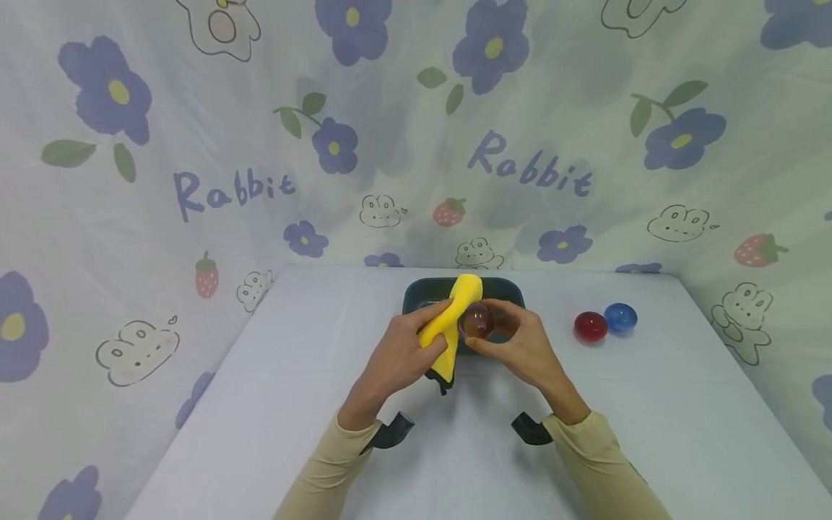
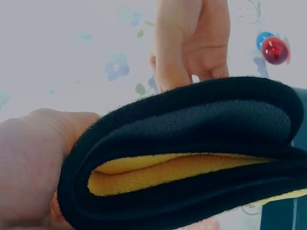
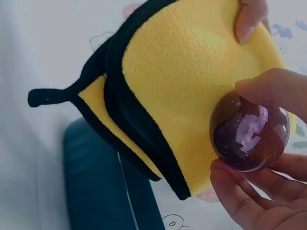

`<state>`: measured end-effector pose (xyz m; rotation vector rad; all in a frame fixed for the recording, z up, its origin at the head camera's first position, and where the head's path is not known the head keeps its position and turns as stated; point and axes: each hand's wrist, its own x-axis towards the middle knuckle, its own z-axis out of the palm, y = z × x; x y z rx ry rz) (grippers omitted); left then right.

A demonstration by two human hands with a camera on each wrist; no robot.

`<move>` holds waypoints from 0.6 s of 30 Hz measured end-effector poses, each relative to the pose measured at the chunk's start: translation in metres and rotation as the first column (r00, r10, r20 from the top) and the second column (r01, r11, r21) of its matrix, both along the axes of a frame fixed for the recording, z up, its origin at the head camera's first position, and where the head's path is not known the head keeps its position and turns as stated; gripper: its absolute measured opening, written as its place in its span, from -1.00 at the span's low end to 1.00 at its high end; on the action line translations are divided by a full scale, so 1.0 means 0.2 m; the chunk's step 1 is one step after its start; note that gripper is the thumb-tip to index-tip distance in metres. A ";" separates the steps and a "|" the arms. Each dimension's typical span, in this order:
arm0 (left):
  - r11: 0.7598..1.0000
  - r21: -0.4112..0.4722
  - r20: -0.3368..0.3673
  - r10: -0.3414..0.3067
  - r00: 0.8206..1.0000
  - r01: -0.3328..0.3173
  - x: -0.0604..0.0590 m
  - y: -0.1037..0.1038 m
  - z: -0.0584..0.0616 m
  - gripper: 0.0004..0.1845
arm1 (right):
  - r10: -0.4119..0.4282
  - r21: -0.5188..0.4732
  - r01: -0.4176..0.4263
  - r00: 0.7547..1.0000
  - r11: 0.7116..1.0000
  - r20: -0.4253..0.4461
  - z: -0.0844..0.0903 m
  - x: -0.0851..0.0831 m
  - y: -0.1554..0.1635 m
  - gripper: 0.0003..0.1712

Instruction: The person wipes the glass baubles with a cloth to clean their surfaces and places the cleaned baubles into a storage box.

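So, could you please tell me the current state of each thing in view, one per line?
yellow cloth: folded, black-edged, gripped by the left hand, pressed against the ball.
purple ball: lifted, pinched by the right hand, glossy.
dark tray: on the table, behind the hands, contents hidden.
red ball: resting on the table, touching the blue one.
blue ball: resting on the table.
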<state>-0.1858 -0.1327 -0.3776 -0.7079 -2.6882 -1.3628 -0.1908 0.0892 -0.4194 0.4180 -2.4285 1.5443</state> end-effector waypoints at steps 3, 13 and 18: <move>1.000 0.014 -0.017 0.000 1.000 0.000 0.00 0.00 0.00 -0.41 | 0.012 -0.002 -0.012 1.000 1.000 0.009 0.00 0.00 0.00 -0.26; 0.999 -0.036 -0.076 -0.030 0.997 0.027 0.00 0.01 -0.03 -0.42 | 0.071 0.012 -0.071 0.997 0.997 0.008 -0.01 0.00 0.00 -0.37; 0.997 -0.064 -0.094 -0.058 0.994 0.052 -0.01 0.02 -0.03 -0.42 | 0.090 0.023 -0.090 0.996 0.996 0.013 -0.01 0.01 -0.01 -0.39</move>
